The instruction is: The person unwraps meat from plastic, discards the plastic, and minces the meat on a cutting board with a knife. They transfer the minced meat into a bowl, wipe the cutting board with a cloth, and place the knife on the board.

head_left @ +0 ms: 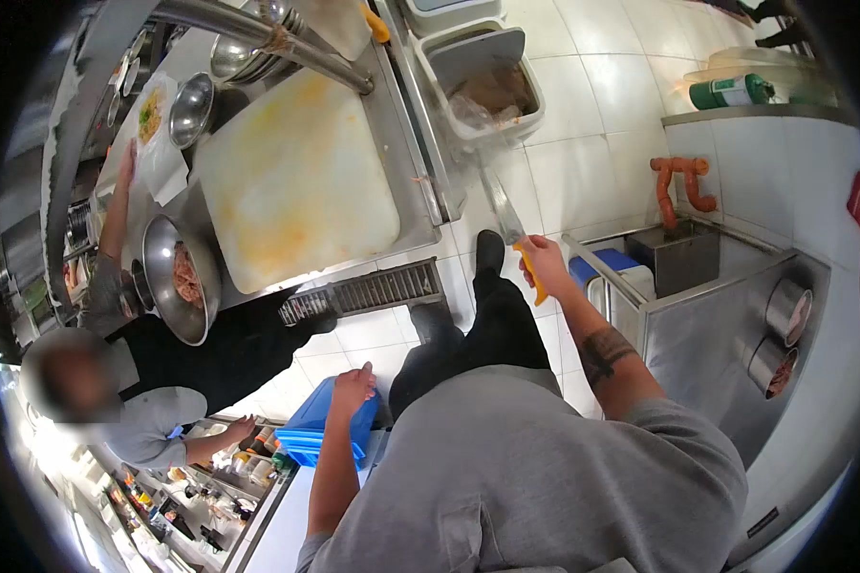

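Observation:
My right hand [545, 260] is closed around the yellow handle of a kitchen knife [503, 208], its blade reaching up the view toward an open bin [430, 57]. Over the blue plastic crate [317, 413] hangs my left hand [355, 384], fingers loosely extended and holding nothing. A large white cutting board [301, 181] with yellow-orange stains lies on the steel counter ahead. Beside it, a steel bowl [167, 286] contains pieces of raw-looking meat [185, 275].
A co-worker [158, 401] stands at the left, one arm stretched along the counter near a smaller steel bowl [192, 107]. A floor drain grate [387, 288] runs below the counter. On my right are a steel sink [674, 263] and orange pipes [674, 181].

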Tool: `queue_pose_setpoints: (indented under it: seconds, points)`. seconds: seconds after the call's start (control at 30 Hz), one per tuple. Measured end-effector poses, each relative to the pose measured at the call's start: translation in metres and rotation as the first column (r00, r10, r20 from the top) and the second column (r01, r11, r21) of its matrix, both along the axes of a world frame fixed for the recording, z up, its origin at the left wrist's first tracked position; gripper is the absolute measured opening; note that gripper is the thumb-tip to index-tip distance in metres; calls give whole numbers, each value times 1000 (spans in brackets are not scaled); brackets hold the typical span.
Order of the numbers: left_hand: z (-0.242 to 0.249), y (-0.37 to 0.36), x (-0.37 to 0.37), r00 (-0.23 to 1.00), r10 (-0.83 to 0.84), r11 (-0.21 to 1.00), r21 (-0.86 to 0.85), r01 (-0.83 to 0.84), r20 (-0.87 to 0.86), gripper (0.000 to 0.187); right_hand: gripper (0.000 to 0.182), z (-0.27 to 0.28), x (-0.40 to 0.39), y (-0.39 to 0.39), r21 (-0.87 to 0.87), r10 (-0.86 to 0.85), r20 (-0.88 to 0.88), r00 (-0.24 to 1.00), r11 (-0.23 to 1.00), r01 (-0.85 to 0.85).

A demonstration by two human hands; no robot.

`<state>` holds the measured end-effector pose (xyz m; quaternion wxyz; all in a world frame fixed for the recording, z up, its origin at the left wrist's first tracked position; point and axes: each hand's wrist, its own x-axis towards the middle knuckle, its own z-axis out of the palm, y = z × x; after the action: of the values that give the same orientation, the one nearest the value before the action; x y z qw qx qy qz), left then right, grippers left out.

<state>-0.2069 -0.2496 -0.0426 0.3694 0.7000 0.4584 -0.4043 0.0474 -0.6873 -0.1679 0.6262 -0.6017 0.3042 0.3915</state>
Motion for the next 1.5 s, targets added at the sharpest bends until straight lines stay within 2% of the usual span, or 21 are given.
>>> queue_pose_setpoints:
  seconds: [0.1, 0.17, 0.27, 0.33, 0.4, 0.53, 0.6, 0.7, 0.73, 0.8, 0.87, 0.93, 0.97, 1.07, 1.13, 1.23, 1.3, 1.37, 1.43, 1.47, 1.5]
  points:
    - [-3, -1, -18, 1000, -16, 1000, -25, 16, 0, 58, 30, 39, 8, -5, 63, -62, 11, 998, 996, 61]
    - [-9, -1, -24, 1000, -29, 998, -47, 28, -7, 58, 29, 44, 25, -8, 120, -53, 32, 998, 992, 49]
    - [-13, -4, -21, 999, -48, 996, -72, 48, 3, 59, 28, 46, 65, -1, 194, -146, -65, 987, 968, 156]
    - [-11, -4, -15, 999, -50, 996, -76, 52, 18, 59, 28, 49, 86, 5, 151, -200, -23, 980, 968, 201]
    - [-9, -5, -8, 998, 46, 998, -51, -44, 53, 58, 27, 56, 95, 9, 53, -272, 6, 962, 961, 271]
    - [-3, -7, -4, 987, 130, 990, -74, -123, 95, 55, 26, 80, 66, 4, -26, -167, 62, 984, 985, 169]
    - [-4, -8, -8, 984, 155, 984, -103, -146, 86, 53, 28, 112, 52, 8, -74, -132, 30, 991, 988, 134]
    - [-6, -8, -17, 987, 153, 982, -114, -148, 37, 52, 28, 140, 53, 14, 7, -132, -29, 991, 991, 133]
    - [-6, -8, -21, 987, 155, 982, -115, -150, 39, 52, 28, 137, 59, 13, 8, -131, -27, 991, 991, 131]
    - [-10, -3, -35, 987, 163, 982, -94, -161, 11, 51, 26, 120, 88, 13, 264, -214, -66, 975, 938, 224]
    - [-9, -1, -42, 984, 175, 981, -87, -172, 17, 51, 24, 105, 125, 26, 254, -289, -60, 955, 921, 295]
    - [-9, 1, -49, 982, 188, 979, -79, -186, 21, 51, 17, 67, 172, 28, 344, -328, -124, 936, 871, 351]
    - [-8, 3, -52, 980, 197, 979, -65, -196, 16, 50, 16, 59, 192, 30, 313, -368, -160, 916, 861, 401]
    - [-1, 4, -56, 977, 211, 977, -40, -209, 33, 50, 15, 29, 208, 21, 226, -344, -130, 930, 903, 366]
    - [4, 4, -54, 973, 223, 975, -34, -221, 62, 50, 15, 27, 186, 14, 112, -255, 24, 967, 962, 251]
    - [6, -2, -66, 959, 272, 962, -37, -270, 82, 50, 18, 77, 134, 15, -1, -206, -17, 978, 979, 206]
    - [-3, -3, -81, 938, 345, 936, -92, -340, 41, 50, 19, 112, 119, 27, -50, -92, 51, 994, 994, 95]
    - [-11, -3, -93, 952, 304, 950, -84, -301, 24, 50, 21, 72, 145, 32, -4, -43, 101, 994, 999, 43]
    - [-10, -3, -97, 963, 271, 960, -76, -269, 13, 50, 19, 20, 193, 37, 102, -144, 2, 990, 984, 143]
    - [-5, -2, -93, 965, 262, 963, -62, -261, 1, 50, 19, -4, 211, 35, 108, -126, 7, 992, 986, 125]
    - [-3, -1, -90, 967, 254, 966, -47, -254, -8, 50, 18, -26, 229, 33, 107, -197, -5, 980, 975, 196]
